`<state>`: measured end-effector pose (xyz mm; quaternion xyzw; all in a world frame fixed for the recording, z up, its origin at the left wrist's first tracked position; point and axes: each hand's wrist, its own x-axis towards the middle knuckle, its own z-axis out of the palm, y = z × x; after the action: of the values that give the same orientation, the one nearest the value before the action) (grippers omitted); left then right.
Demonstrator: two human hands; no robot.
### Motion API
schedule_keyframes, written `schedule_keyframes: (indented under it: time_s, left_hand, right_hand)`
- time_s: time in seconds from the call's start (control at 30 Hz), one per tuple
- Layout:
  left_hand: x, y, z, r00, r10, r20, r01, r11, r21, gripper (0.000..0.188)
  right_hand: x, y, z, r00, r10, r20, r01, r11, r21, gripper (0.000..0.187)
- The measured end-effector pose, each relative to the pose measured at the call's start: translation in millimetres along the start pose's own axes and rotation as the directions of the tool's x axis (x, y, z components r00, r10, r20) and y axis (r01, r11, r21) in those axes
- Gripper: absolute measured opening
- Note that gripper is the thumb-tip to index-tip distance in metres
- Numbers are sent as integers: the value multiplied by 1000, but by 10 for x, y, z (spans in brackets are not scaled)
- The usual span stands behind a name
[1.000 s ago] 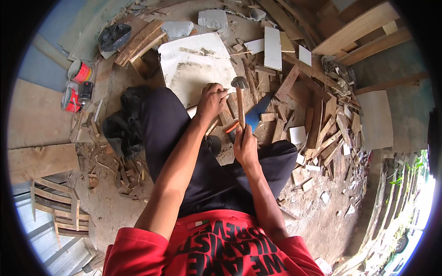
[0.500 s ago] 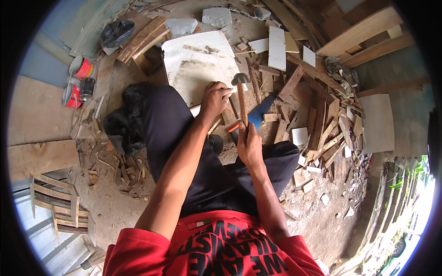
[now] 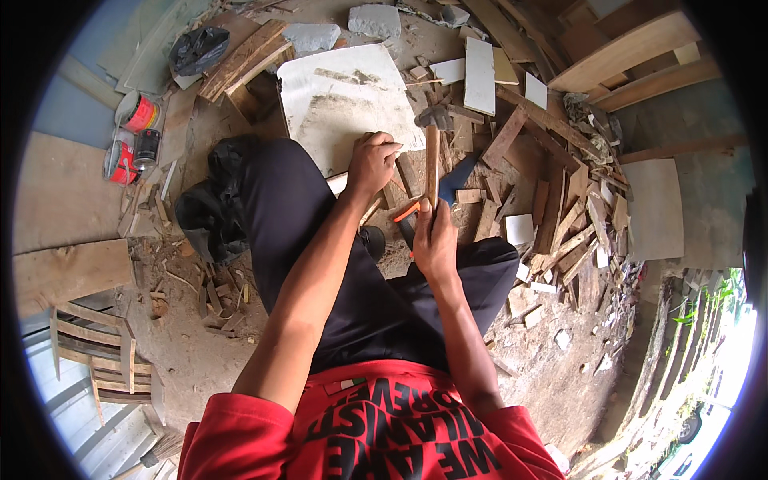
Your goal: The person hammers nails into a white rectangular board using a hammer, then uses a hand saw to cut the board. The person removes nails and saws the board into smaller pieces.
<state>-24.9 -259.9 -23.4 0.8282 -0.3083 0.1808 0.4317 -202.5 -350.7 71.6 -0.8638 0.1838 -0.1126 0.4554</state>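
My right hand (image 3: 435,244) is wrapped round the wooden handle of a claw hammer (image 3: 433,164). The hammer's dark head points away from me, to the right of my left hand and beside the corner of a dirty white board (image 3: 340,100). My left hand (image 3: 373,164) is closed in a pinch at the board's near right edge; whatever sits between its fingertips is too small to make out. Below the hammer lies a handsaw (image 3: 458,178) with a blue blade and an orange and black handle, partly hidden by the hammer and my right hand.
Scrap wood (image 3: 552,216) is heaped on the right, with white offcuts (image 3: 480,76) farther back. Paint cans (image 3: 122,162) stand at the left near a black plastic bag (image 3: 200,50). Concrete chunks (image 3: 374,22) lie at the back. A wooden slatted piece (image 3: 96,352) is at lower left.
The hammer's head has swung a little to the right, away from my left hand. My left hand keeps its pinch at the board's edge. The whole view has shifted slightly.
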Motion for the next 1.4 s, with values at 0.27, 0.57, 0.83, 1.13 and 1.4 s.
schedule_keyframes:
  time_s: [0.27, 0.57, 0.83, 1.13, 1.4]
  left_hand:
    - [-15, 10, 4, 999, 8, -37, -9, 1000, -19, 14]
    - [10, 87, -20, 1000, 19, -23, -20, 1000, -15, 13]
    - [4, 6, 1, 1000, 13, -12, -13, 1000, -1, 16]
    - [-16, -5, 31, 997, 40, -62, -40, 999, 0, 13]
    - [-22, 12, 9, 999, -12, -38, 12, 1000, -16, 11]
  right_hand:
    - [-8, -92, -63, 999, 37, 37, -37, 999, 6, 23]
    - [86, -28, -88, 997, 54, 53, -49, 995, -83, 24]
    - [-22, 53, -3, 997, -69, 39, 73, 993, -96, 22]
    - [28, 284, 66, 986, -166, -11, 163, 979, -125, 25]
    - [-10, -122, -46, 998, -62, -20, 62, 998, 29, 22]
